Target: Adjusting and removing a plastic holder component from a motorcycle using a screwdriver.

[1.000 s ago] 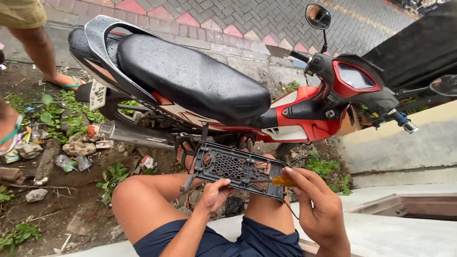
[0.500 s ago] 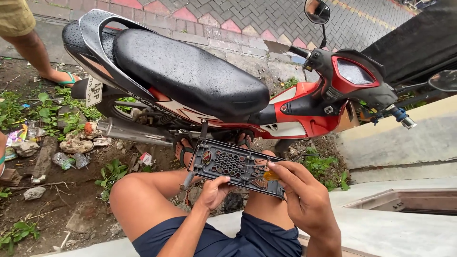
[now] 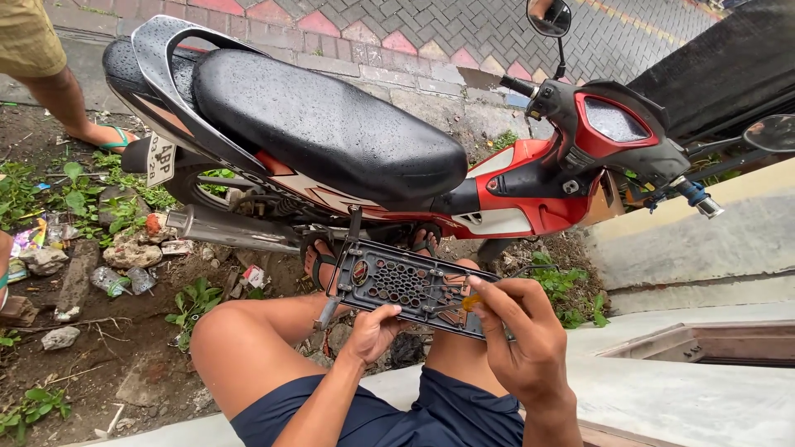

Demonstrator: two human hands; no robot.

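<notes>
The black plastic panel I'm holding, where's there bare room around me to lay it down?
Bare room: the pale concrete slab right of your right hand, beside the recessed drain frame. Crowded: the dirt left of your knee has stones, litter and weeds; ahead, the motorbike blocks the way past the black plastic panel your left hand supports.

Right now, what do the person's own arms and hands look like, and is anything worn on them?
Both arms are bare along all that shows: no sleeves, gloves, watch or bands. The left hand and right hand show no rings on the visible fingers. The only clothing in view is dark navy shorts.
</notes>
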